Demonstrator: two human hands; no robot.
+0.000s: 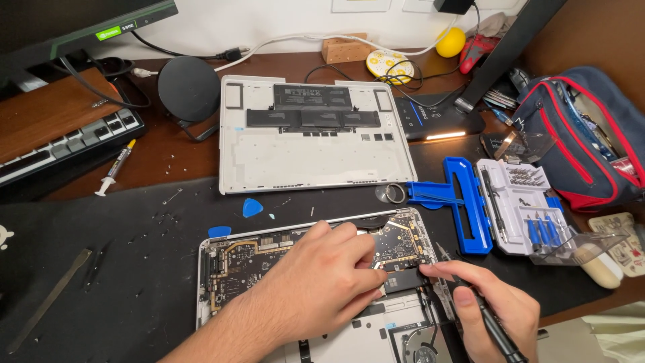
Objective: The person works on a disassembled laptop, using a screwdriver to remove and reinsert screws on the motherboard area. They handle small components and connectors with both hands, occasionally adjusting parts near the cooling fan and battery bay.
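An opened laptop (222, 282) lies at the bottom centre with its circuit board (245, 265) exposed. My left hand (322, 282) rests on the board, fingertips pressing near a small black card (406, 279) at the right side. My right hand (494, 309) grips a black screwdriver (494, 329) like a pen, its tip pointing at the board near that card. The laptop's removed silver bottom cover (309, 158) lies upside down just behind, on the black mat (101, 235).
A blue and white screwdriver bit kit (510, 202) stands open to the right. Blue picks (252, 208) and loose screws lie on the mat. A syringe (115, 168), metal pry tool (50, 299), keyboard (67, 141), round black speaker (188, 87) and a dark bag (578, 134) surround the work.
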